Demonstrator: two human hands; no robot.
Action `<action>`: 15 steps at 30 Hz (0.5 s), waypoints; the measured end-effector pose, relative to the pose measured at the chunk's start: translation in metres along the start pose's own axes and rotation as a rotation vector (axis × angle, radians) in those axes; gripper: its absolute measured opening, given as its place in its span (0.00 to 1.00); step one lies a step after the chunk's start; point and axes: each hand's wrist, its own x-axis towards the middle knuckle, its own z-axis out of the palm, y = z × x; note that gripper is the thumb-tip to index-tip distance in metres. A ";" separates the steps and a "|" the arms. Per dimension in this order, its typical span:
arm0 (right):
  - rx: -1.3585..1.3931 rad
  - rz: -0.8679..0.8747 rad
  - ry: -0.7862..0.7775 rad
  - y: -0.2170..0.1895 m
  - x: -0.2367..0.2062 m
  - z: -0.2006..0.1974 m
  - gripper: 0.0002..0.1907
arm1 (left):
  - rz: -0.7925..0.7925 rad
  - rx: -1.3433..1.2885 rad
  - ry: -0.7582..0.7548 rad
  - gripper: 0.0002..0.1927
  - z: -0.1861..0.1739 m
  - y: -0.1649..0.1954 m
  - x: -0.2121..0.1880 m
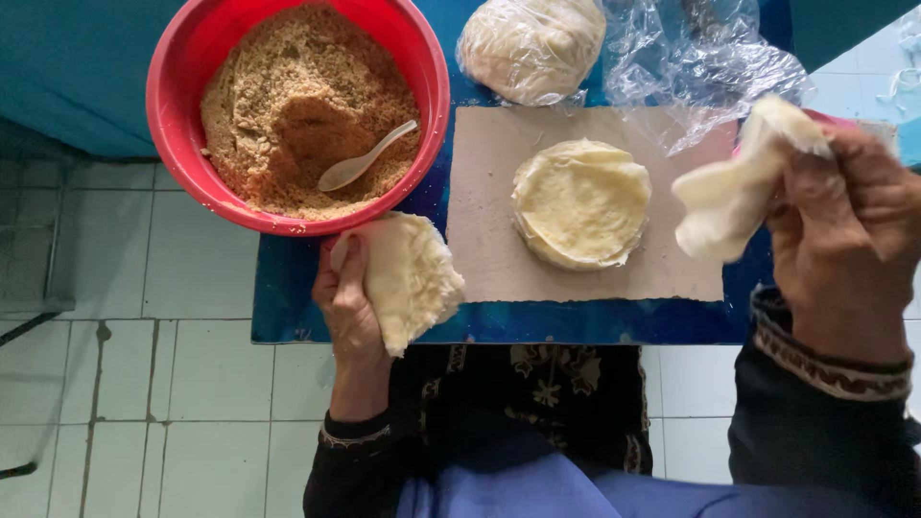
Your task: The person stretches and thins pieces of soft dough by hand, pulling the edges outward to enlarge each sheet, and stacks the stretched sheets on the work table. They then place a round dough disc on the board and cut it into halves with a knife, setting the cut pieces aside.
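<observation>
At the table's front left edge, below the red bowl [182, 105] of crumb filling, the left hand [347, 307] cups an unfilled dough sheet [408, 278]; stacked sheets [581, 203] wait mid-board; right hand [844, 230] pinches another sheet [734, 192]

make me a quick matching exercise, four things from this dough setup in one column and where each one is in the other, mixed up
Things:
1. white spoon
2. stack of dough rounds
3. folded dough sheet
4. bagged dough ball

Places:
A. in the left hand
B. on the brown cardboard
C. in the crumb filling of the red bowl
D. at the far edge of the blue table, in clear plastic

Pairs: 1-C, 2-B, 3-A, 4-D
</observation>
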 end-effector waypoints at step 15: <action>-0.800 -0.514 -0.237 0.046 -0.008 0.083 0.16 | 0.071 0.009 -0.036 0.12 -0.011 -0.020 -0.002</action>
